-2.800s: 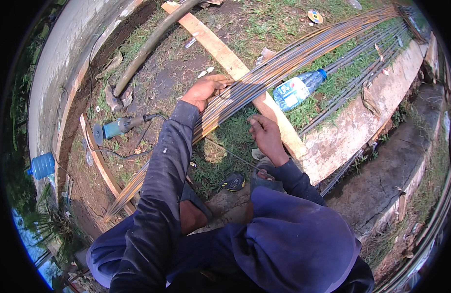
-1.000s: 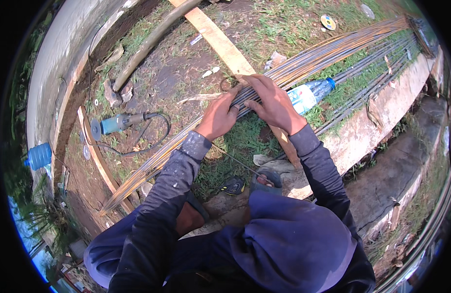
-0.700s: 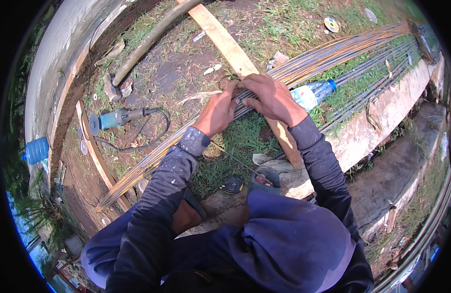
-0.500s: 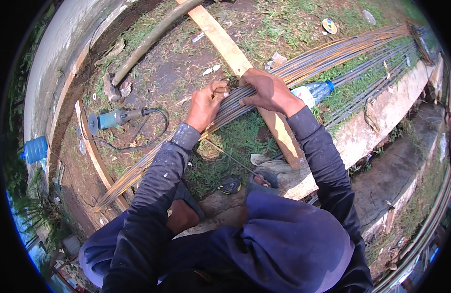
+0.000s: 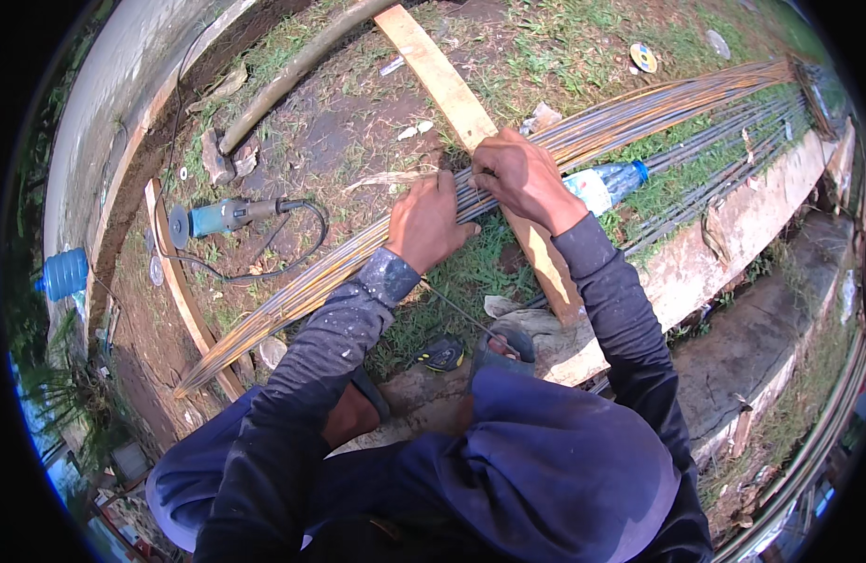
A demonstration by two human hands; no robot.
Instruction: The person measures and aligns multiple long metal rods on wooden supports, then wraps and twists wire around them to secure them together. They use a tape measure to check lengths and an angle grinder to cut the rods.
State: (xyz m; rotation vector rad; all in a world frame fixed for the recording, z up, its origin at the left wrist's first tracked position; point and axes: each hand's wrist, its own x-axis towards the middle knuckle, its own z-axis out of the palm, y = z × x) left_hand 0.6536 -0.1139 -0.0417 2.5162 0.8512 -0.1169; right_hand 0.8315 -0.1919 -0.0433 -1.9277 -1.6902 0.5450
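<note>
A long bundle of thin rusty steel rods [image 5: 639, 113] lies across the ground from lower left to upper right, over a wooden plank [image 5: 452, 84]. My left hand [image 5: 428, 220] rests on the bundle with its fingers curled over the rods. Just to its right, my right hand [image 5: 517, 174] grips the same rods where they cross the plank. Both arms wear dark long sleeves. What sits under the right fingers is hidden.
A blue angle grinder [image 5: 217, 218] with a black cord lies to the left on the dirt. A clear plastic bottle [image 5: 607, 183] sits under the rods by my right wrist. A concrete kerb [image 5: 724, 253] runs on the right, a blue bottle [image 5: 62, 274] at far left, a pipe [image 5: 302, 66] above.
My right hand came up from the grass onto the rods beside my left hand. The two hands then shifted slightly apart along the bundle.
</note>
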